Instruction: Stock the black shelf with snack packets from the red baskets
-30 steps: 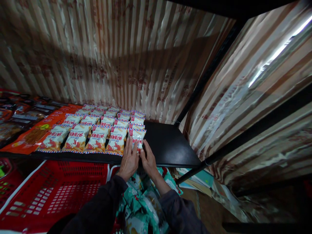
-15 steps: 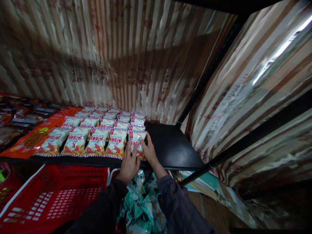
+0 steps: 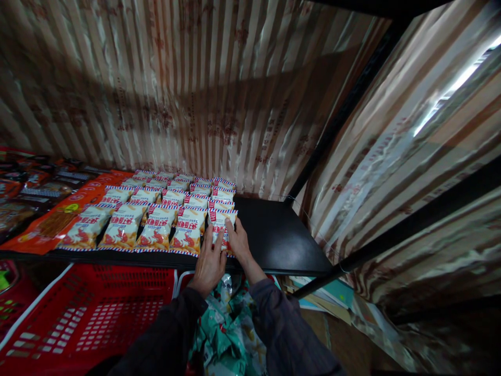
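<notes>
A white, red-lettered snack bag point(image 3: 223, 225) lies at the front right end of a block of matching bags, leaning on the one behind it. My left hand point(image 3: 210, 266) grips its lower left side, fingers stretched along the front and thumb near the bottom edge. On the right side, my right hand point(image 3: 239, 244) has its thumb on the front and its fingers along the edge. The bag's lower corners are partly hidden by my hands. Just left of it sits a neighbouring snack bag point(image 3: 188, 230), close to my left fingertips.
The black shelf point(image 3: 282, 235) extends right to a metal post point(image 3: 329, 277). Orange packets point(image 3: 58, 222) lie to the left. Below are a red basket point(image 3: 117, 313) and several green bags point(image 3: 227, 334) under my forearms. A striped curtain point(image 3: 250, 94) hangs behind.
Both hands stay on the same snack bag, with only a slight shift of the fingers. The view has moved a little, and the bags keep their rows.
</notes>
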Tool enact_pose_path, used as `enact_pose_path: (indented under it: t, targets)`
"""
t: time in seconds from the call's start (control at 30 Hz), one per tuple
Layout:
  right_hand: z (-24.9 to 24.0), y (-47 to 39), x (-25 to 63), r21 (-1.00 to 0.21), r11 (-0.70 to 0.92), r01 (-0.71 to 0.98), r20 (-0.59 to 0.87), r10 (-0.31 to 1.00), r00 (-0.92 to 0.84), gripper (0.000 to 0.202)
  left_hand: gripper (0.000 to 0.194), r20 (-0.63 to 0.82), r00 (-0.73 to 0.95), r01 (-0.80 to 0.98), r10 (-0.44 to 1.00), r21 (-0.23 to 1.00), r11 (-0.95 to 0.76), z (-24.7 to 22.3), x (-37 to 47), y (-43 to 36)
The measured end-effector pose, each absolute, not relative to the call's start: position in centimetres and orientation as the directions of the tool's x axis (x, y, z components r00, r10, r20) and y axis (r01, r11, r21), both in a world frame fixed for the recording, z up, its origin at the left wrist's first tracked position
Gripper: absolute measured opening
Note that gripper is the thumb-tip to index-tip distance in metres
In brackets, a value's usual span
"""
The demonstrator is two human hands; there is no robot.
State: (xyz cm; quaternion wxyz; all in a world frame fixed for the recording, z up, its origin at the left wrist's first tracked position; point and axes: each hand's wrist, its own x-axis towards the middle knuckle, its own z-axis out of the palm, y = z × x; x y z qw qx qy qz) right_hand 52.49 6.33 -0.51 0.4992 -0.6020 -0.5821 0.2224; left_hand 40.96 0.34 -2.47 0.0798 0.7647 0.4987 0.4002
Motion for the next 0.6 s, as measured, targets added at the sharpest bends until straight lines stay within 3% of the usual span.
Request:
enact_pose_path:
  t: [0.23,0.6]
  targets:
    - [0.13,6.27,51.58,-0.819,0.042,0.573,0.245,0.928,0.282,0.048,0.065,0.549,0.226,0.714,0.805,0.468,-0.52,-2.97,40.98,1.0]
    - [-0.51,6.04,51.6,-0.773,0.067,0.631,0.311,0.907,0.285,0.049,0.07,0.571,0.205,0.732,0.795,0.45,-0.512,-3.06,41.09,0.76]
